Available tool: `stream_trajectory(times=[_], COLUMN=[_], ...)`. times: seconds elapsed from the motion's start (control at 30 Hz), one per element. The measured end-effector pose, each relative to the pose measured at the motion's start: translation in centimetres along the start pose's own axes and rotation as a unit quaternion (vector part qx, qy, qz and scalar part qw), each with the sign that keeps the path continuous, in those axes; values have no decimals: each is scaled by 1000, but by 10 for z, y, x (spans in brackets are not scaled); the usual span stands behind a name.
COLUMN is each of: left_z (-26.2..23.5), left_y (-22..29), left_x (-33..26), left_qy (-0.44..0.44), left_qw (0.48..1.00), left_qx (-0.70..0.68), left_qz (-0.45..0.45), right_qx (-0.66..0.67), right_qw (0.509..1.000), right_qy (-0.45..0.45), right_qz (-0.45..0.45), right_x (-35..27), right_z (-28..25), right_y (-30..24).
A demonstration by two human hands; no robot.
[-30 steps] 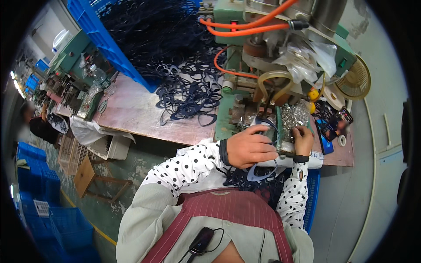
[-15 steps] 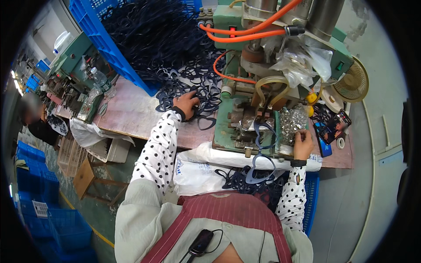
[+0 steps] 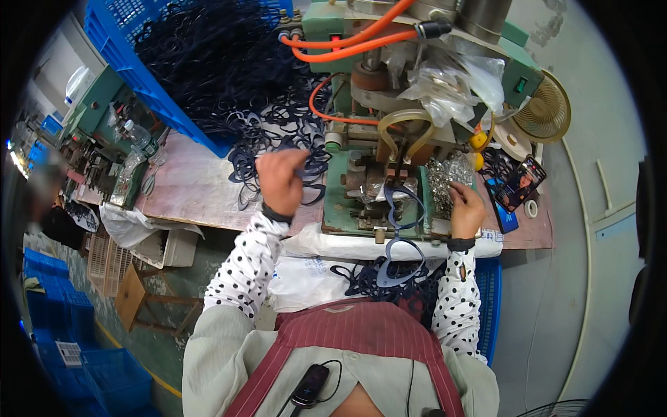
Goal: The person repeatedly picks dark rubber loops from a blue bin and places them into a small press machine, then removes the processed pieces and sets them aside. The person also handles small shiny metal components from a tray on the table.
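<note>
My left hand is lifted at the near side of a heap of dark blue looped strap pieces. Its fingers look curled but are smeared by motion, so whether a piece is in them is hidden. Over a tray of small shiny metal parts, my right hand has thumb and fingertips pinched together; anything between them is too small to make out. Between the hands stands a green bench press. One blue looped piece hangs from the press's front, touched by neither hand.
A blue crate full of dark strips leans at the back left. Orange air hoses cross above the press. Two phones, a tape roll and a fan are on the right. More looped pieces lie below the table edge.
My left hand has risen off the heap and drawn toward me, its fingers curling in. My right hand stays pinched at the metal parts. The whole view has shifted slightly.
</note>
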State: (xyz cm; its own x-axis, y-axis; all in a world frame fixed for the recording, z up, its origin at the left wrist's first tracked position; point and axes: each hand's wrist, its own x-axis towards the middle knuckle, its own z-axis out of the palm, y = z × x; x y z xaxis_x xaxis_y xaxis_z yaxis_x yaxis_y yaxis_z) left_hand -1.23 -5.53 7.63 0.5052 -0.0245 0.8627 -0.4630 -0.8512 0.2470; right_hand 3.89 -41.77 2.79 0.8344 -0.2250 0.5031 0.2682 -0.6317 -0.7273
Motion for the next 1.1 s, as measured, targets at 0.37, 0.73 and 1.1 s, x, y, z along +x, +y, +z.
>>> stream_trajectory(times=[0.37, 0.73, 1.1], left_z=[27, 17, -7], left_y=[119, 127, 102], left_x=[12, 2, 73], left_qy=[-94, -96, -4], left_qw=[945, 911, 910], left_qx=[-220, -271, -345], left_qz=[223, 295, -230], right_qx=[279, 367, 383], right_qw=[948, 915, 907], right_qy=[-154, -154, -154], right_qz=[20, 63, 82], right_x=[-13, -9, -19], right_z=[0, 20, 24], right_y=[-113, -122, -119])
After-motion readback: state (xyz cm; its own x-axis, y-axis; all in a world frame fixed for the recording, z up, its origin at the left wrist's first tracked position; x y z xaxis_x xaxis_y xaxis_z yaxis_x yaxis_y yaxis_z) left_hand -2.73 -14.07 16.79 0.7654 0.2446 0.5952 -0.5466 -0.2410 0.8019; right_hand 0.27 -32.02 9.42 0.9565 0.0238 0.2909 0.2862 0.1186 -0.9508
